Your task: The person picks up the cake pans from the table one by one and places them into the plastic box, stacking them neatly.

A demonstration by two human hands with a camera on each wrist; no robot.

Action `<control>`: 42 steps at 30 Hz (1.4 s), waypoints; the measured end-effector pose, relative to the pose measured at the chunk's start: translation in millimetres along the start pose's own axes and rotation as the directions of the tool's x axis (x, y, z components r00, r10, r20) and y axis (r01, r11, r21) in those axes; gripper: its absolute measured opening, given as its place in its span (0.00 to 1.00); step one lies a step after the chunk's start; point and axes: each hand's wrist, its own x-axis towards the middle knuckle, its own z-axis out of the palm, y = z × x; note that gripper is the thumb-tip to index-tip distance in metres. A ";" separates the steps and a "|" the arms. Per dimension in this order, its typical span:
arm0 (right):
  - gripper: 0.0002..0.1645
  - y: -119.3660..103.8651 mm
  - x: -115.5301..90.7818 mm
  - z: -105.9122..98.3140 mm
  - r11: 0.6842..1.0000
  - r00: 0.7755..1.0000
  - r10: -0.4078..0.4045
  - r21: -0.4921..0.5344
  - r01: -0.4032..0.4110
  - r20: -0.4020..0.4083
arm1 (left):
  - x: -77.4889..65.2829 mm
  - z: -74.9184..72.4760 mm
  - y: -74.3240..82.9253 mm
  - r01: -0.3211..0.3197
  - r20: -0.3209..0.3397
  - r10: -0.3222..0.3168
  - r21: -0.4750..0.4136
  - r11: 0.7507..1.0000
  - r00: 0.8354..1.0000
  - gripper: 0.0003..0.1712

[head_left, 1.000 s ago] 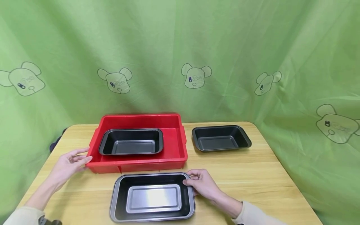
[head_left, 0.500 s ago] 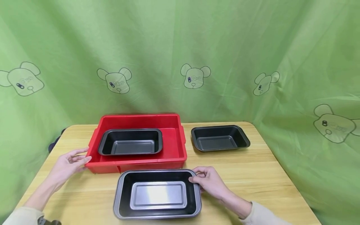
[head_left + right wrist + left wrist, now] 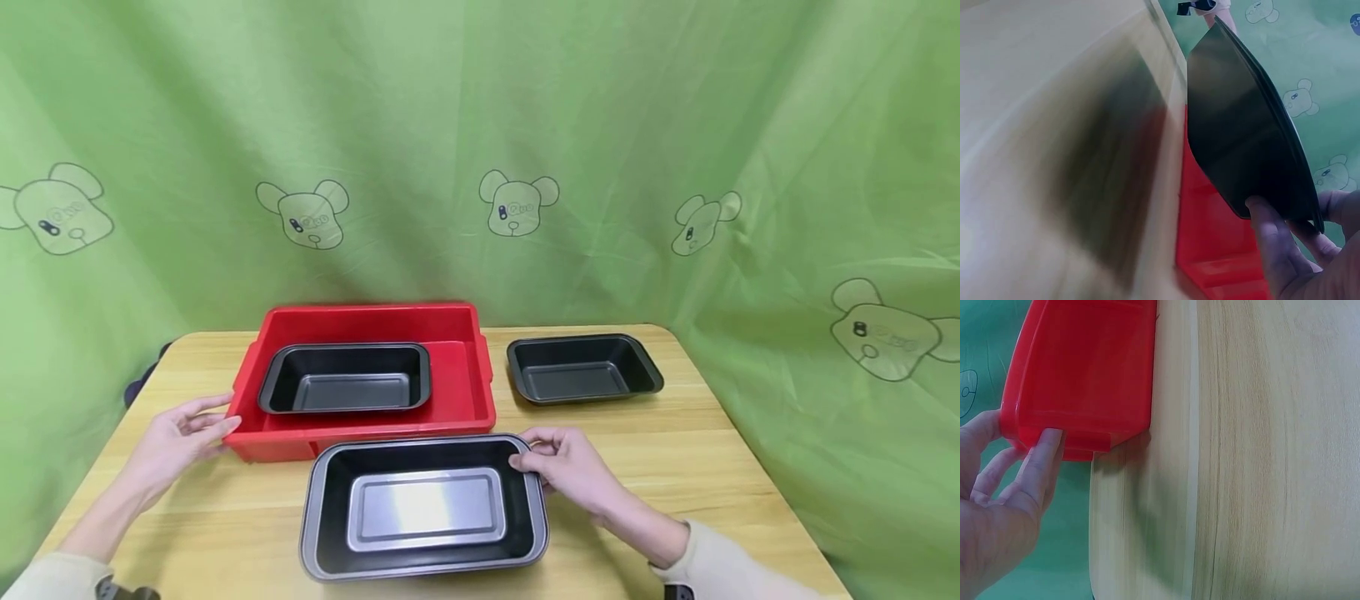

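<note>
My right hand [image 3: 573, 471] pinches the right end of a dark loaf pan [image 3: 427, 507], thumb inside the rim and fingers beneath. The pan is raised above the table, its shiny bottom facing up; its underside [image 3: 1235, 119] and a doubled rim edge show in the right wrist view. My left hand [image 3: 176, 437] holds the front left corner of a red plastic bin [image 3: 461, 383], thumb and fingertips against its rim and end wall [image 3: 1085, 375]. Inside the bin, toward its left, sits another black loaf pan [image 3: 352, 392]. The raised pan overlaps the bin's front wall in the head view.
A third black loaf pan [image 3: 585, 371] stands on the wooden table [image 3: 675, 442], right of the bin. Green cloth [image 3: 420, 125] with mouse-like drawings hangs close behind the table and along its sides.
My right hand has lifted the loaf pan and moved it slightly right and toward the bin. My left hand stays at the bin's corner; the other pans have not moved.
</note>
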 end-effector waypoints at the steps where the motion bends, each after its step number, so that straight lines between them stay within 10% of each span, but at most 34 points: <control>1: 0.18 -2.3 0.1 -1.0 1.000 1.000 0.000 -0.002 0.000 -0.001 | 0.1 0.0 -0.1 0.001 -0.001 -0.001 0.006 1.000 1.000 0.44; 42: 0.18 -64.9 54.0 -27.1 0.996 0.991 -0.077 0.041 0.082 -0.113 | -0.7 1.2 0.8 -0.015 -0.001 0.015 -0.018 1.000 1.000 0.41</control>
